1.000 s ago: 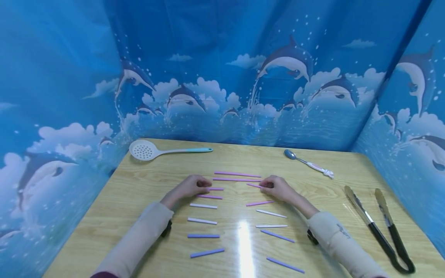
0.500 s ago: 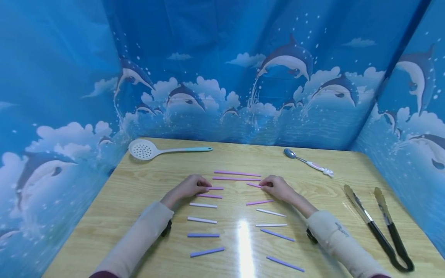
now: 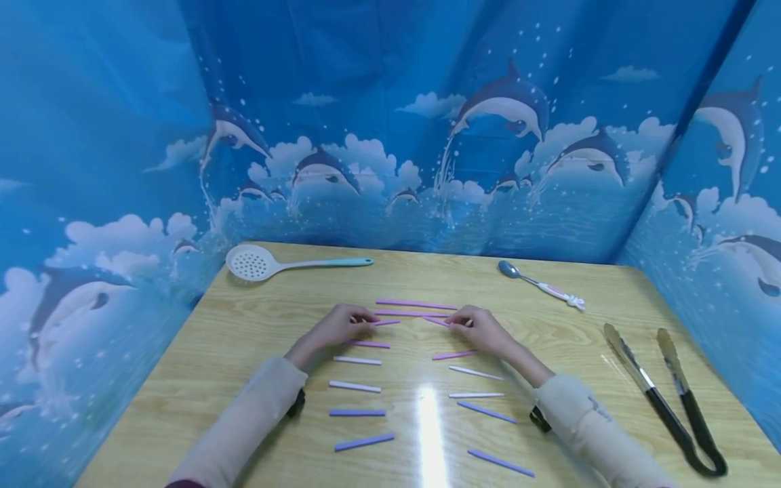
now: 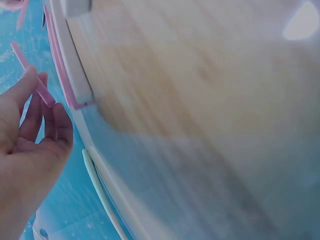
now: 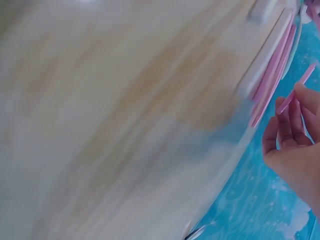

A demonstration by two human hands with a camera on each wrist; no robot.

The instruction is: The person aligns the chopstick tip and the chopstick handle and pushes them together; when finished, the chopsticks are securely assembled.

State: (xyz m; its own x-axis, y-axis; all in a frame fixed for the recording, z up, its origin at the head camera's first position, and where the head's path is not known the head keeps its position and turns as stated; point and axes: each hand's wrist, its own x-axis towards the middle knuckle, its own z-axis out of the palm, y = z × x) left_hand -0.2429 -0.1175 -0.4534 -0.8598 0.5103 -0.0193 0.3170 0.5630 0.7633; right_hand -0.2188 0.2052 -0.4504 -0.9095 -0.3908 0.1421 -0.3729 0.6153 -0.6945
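Observation:
In the head view my left hand [image 3: 348,325] pinches a short pink stick [image 3: 387,322] between thumb and fingertips. The left wrist view shows that pink stick [image 4: 45,93] lifted off the table. Opposite it, my right hand [image 3: 482,330] pinches another pink stick [image 3: 434,320], seen raised in the right wrist view as a thin pink stick [image 5: 308,73]. Two long pink sticks [image 3: 416,304] lie just beyond the hands. Nearer me, a left column holds a pink stick [image 3: 369,345], white sticks [image 3: 355,387] and blue sticks [image 3: 357,413]. A similar right column includes a pink stick [image 3: 453,354].
A white slotted skimmer [image 3: 253,263] with a turquoise handle lies at the back left. At the back right is a spoon [image 3: 552,291] with a pink-and-white handle. Metal tongs [image 3: 665,413] with black handles lie on the right. A dolphin-print curtain [image 3: 378,122] surrounds the wooden table.
Both hands have picked up their short pink sticks and shifted slightly inward. The left stick now tilts up toward its right end. The other sticks have stayed put.

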